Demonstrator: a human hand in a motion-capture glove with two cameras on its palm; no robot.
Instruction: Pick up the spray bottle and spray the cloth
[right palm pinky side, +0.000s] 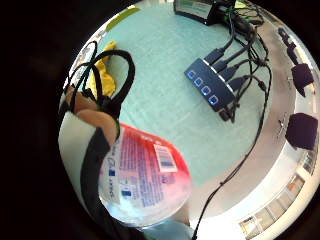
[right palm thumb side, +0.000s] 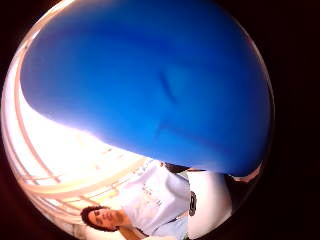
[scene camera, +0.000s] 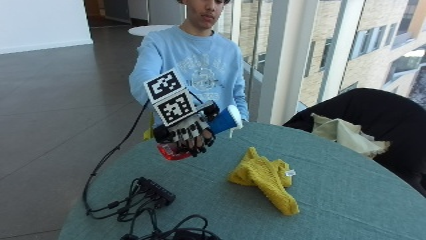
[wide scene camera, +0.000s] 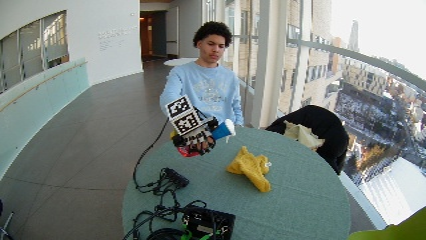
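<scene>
My gloved right hand (scene camera: 188, 132) holds a spray bottle (scene camera: 174, 151) in the air above the near-left part of the round table (scene camera: 346, 200), fingers curled round its body. The bottle lies tilted, its blue and white spray head (scene camera: 225, 120) pointing toward the yellow cloth (scene camera: 265, 178). That cloth lies crumpled on the table's middle, apart from the hand. In the little finger side palm view the bottle's red-labelled clear body (right palm pinky side: 145, 177) sits against my palm, with the cloth (right palm pinky side: 106, 75) on the table beyond. The blue spray head (right palm thumb side: 150, 80) fills the thumb side palm view.
A black hub (scene camera: 156, 190) with several cables lies on the table's near left, and a black box (wide scene camera: 208, 222) sits at the near edge. A chair with a dark jacket (scene camera: 373, 120) stands at the table's far right.
</scene>
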